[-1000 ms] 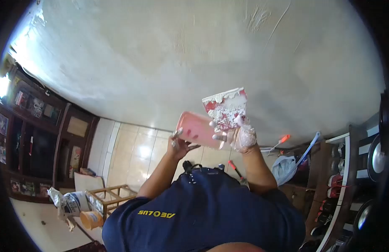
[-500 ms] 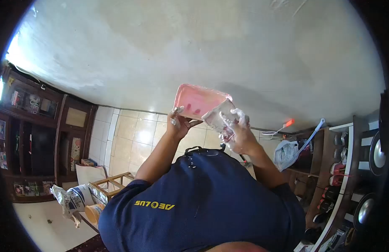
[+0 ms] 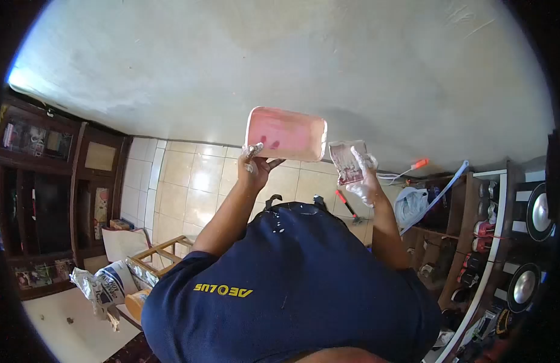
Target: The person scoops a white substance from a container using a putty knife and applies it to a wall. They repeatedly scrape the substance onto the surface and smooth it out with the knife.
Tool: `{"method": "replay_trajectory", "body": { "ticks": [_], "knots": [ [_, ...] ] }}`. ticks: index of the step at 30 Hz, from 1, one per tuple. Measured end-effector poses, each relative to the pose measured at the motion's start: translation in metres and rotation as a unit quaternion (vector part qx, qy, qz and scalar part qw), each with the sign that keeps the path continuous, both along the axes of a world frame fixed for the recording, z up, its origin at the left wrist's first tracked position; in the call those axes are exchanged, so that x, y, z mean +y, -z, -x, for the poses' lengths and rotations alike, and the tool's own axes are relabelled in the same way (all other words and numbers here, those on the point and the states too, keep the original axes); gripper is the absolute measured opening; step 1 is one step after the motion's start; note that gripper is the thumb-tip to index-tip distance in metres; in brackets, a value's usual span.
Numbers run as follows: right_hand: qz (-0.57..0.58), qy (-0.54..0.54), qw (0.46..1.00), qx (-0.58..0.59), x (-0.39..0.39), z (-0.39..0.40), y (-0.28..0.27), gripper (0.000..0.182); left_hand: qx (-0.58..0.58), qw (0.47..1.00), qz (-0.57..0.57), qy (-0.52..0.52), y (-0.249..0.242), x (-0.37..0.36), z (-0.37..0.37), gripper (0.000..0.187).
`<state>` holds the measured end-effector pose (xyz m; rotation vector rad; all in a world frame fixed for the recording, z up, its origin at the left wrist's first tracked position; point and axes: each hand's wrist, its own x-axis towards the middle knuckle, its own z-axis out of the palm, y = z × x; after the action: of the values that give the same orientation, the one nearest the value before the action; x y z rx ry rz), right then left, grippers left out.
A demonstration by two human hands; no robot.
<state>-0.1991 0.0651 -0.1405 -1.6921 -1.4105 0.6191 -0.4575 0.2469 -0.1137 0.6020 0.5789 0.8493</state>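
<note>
My left hand (image 3: 253,164) grips a shallow pink plastic tray (image 3: 289,136) by its near left corner, thumb on the rim. The tray's inside has whitish residue and darker pink spots, and its edges are caked with pale paste. In my right hand (image 3: 366,176) is a flat, roughly rectangular putty scraper (image 3: 347,158), streaked with white and reddish brown. White paste coats the fingers of both hands. A small gap separates the scraper from the tray's right end.
A grey plastered wall (image 3: 364,66) rises ahead over a tiled floor (image 3: 201,187). A wooden ladder (image 3: 162,257) and a paper sack (image 3: 113,284) stand at left, before a dark cabinet (image 3: 53,199). At right are a shoe rack (image 3: 494,224) and plastic bag (image 3: 410,206). A red-handled tool (image 3: 346,202) lies on the floor.
My right hand has drawn the scraper away from the tray's edge to the right. The tray has shifted slightly up and left and shows more of its right side.
</note>
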Motion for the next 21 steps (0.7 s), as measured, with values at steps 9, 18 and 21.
{"method": "replay_trajectory", "body": {
  "ticks": [9, 18, 21],
  "knots": [
    [-0.213, 0.154, 0.941, 0.214, 0.011, 0.043, -0.049, 0.073, -0.020, 0.999, 0.038, 0.032, 0.006, -0.002, 0.011, 0.051],
    [-0.290, 0.201, 0.715, 0.604, 0.020, 0.034, -0.065, 0.032, -0.041, 0.998, 0.024, 0.050, 0.007, 0.003, 0.022, 0.049],
    [-0.260, 0.217, 0.720, 0.606, 0.023, 0.054, -0.094, 0.024, -0.056, 0.996, 0.016, 0.062, 0.007, 0.005, 0.027, 0.048]
  ]
}}
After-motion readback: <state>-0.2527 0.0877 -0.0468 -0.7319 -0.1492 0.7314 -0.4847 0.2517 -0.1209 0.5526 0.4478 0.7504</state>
